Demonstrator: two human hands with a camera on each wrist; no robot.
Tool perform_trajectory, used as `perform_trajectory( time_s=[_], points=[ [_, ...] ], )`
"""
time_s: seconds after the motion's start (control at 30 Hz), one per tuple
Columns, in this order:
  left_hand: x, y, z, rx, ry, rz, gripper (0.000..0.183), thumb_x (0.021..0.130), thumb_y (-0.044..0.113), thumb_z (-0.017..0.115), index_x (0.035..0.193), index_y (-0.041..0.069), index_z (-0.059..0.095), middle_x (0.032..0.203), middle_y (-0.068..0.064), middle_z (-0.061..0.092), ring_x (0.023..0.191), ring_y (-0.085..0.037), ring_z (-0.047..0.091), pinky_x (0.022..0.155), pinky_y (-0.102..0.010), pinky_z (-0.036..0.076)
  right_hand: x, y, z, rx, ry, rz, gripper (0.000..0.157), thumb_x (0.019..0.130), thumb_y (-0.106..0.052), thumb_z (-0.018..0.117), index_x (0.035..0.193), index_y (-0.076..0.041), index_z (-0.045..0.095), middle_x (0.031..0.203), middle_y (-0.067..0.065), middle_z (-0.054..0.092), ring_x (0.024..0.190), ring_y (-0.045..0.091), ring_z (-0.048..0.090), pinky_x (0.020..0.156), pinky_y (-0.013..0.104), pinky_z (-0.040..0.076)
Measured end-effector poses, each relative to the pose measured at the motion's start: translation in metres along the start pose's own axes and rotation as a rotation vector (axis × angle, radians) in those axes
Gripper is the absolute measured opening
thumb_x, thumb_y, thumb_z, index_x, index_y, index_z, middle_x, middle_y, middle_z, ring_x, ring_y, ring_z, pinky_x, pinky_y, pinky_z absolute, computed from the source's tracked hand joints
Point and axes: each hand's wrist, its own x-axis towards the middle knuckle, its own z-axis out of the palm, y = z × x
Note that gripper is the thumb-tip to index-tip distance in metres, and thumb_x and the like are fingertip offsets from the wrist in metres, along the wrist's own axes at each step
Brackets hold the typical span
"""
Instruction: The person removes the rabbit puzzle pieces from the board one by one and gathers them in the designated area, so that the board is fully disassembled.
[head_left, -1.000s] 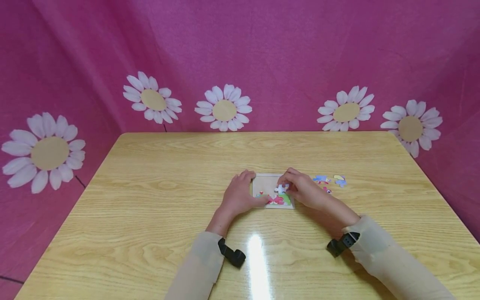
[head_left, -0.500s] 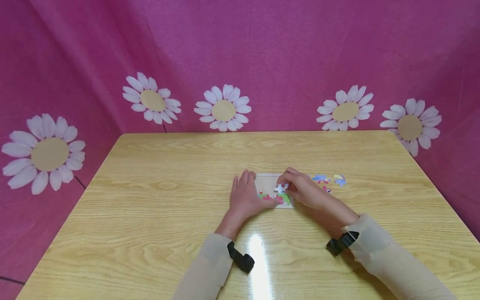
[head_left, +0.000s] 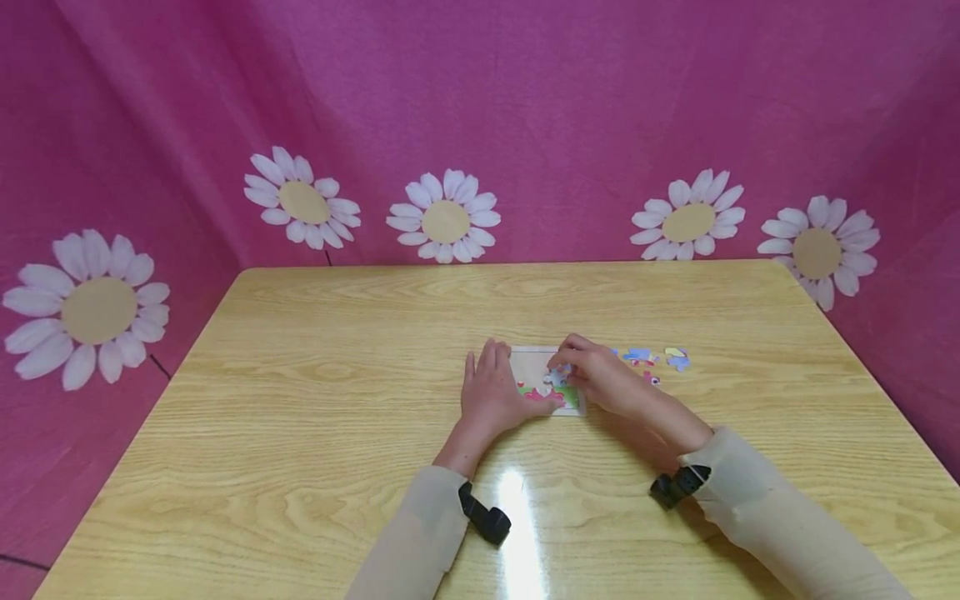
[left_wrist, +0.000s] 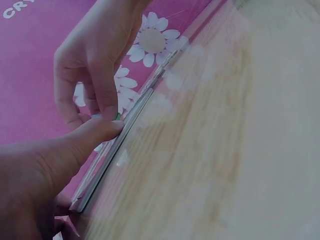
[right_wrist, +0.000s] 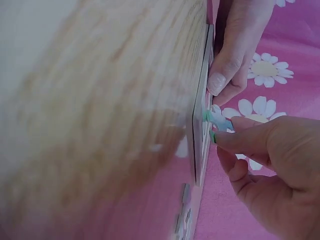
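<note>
A small puzzle tray (head_left: 528, 365) with a pale bare floor lies on the table, with pink and green puzzle pieces (head_left: 573, 397) fitted along its near side. My left hand (head_left: 491, 392) spans the tray's left side, fingertips at the far left corner. Its straight thumb presses on the near row. Over the tray's right part, my right hand (head_left: 606, 379) pinches a light blue and white puzzle piece (head_left: 556, 377) between thumb and fingers. In the right wrist view this piece (right_wrist: 220, 121) is tilted, close over the tray, with a green edge showing by the thumb.
Several loose puzzle pieces (head_left: 640, 357) lie on the wooden table (head_left: 337, 375) right of the tray, some partly behind the right hand. A pink curtain (head_left: 562, 100) with white daisies hangs beyond the table's far edge.
My left hand has shifted right, its thumb sliding along the near row. My right hand has edged slightly left, and the piece it pinches has turned to a steeper tilt.
</note>
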Motion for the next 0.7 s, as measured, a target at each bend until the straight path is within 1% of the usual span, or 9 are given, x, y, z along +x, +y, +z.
perform_trajectory(
  time_s=[0.1,0.2,0.3,0.43,0.5,0.7],
  points=[
    [0.000,0.000,0.001,-0.005,-0.004,-0.002,0.107,0.067,0.071,0.073,0.143,0.007,0.032,0.154,-0.009,0.034,0.151,-0.023,0.022,0.128,-0.046,0.009,-0.002,0.004,0.001,0.062,0.013,0.038,0.024,0.082,0.016,0.065,0.099,0.000,0.072,0.096,0.011,0.062,0.082,0.020,0.060,0.069,0.026,0.054],
    [-0.001,-0.001,0.001,-0.013,-0.003,-0.005,0.109,0.067,0.071,0.073,0.144,0.007,0.031,0.155,-0.009,0.033,0.151,-0.023,0.022,0.128,-0.046,0.008,-0.005,0.009,0.002,0.122,0.052,0.092,0.022,0.083,0.013,0.066,0.099,0.000,0.073,0.095,0.012,0.063,0.080,0.020,0.060,0.068,0.021,0.053],
    [0.000,-0.001,0.001,-0.018,0.000,-0.008,0.111,0.067,0.072,0.073,0.146,0.007,0.031,0.156,-0.009,0.032,0.151,-0.023,0.022,0.128,-0.045,0.008,-0.009,0.013,0.001,0.158,0.082,0.124,0.022,0.085,0.011,0.066,0.101,0.000,0.074,0.095,0.011,0.064,0.081,0.017,0.059,0.069,0.018,0.051],
    [0.000,-0.001,0.002,-0.009,-0.003,-0.011,0.113,0.066,0.073,0.073,0.147,0.007,0.030,0.157,-0.009,0.031,0.151,-0.023,0.021,0.128,-0.045,0.007,-0.015,0.016,-0.002,0.180,0.091,0.152,0.022,0.086,0.009,0.065,0.104,-0.001,0.074,0.097,0.011,0.064,0.079,0.012,0.055,0.067,0.018,0.050],
    [0.001,-0.002,0.002,-0.003,-0.005,-0.011,0.113,0.066,0.073,0.073,0.148,0.007,0.030,0.157,-0.009,0.030,0.152,-0.023,0.021,0.128,-0.044,0.007,-0.018,0.016,-0.005,0.176,0.094,0.167,0.023,0.086,0.008,0.065,0.105,-0.002,0.073,0.098,0.010,0.064,0.079,0.010,0.056,0.067,0.018,0.051],
    [0.001,-0.003,0.004,-0.012,0.010,-0.004,0.112,0.066,0.072,0.074,0.147,0.007,0.031,0.156,-0.009,0.032,0.151,-0.024,0.023,0.127,-0.046,0.009,-0.027,0.022,-0.010,0.164,0.116,0.178,0.023,0.086,0.009,0.066,0.105,-0.002,0.073,0.098,0.011,0.064,0.078,0.007,0.053,0.066,0.017,0.049]
  ],
)
